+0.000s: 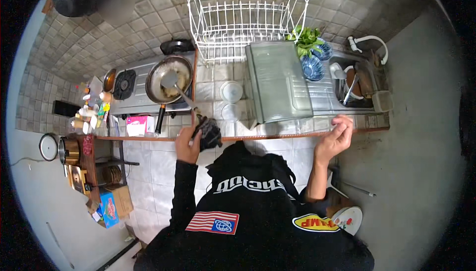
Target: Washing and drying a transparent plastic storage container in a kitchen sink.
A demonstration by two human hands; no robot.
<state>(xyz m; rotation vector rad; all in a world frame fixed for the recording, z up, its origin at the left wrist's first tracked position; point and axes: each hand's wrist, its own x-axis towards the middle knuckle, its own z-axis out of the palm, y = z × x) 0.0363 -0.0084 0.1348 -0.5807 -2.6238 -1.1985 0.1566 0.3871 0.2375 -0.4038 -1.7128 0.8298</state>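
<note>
My left hand (187,145) grips a dark patterned cloth (209,133) at the counter's front edge. Just beyond it is the handle end of a metal spatula (170,80); whether my fingers also hold that handle is hard to tell. The spatula's blade rests in a frying pan (151,85) on the stove, over light, oily-looking residue. The pan's black handle points toward me. My right hand (334,139) is raised in front of the sink side of the counter, fingers loosely curled, with nothing visible in it.
A white wire dish rack (241,29) stands against the tiled wall. Right of centre is a greenish translucent cover (279,81), beside blue bowls (313,68) and leafy greens (306,42). Dishes fill the sink (362,102). Two white round items, one a cup (231,91), and a pink box (137,126) sit on the counter.
</note>
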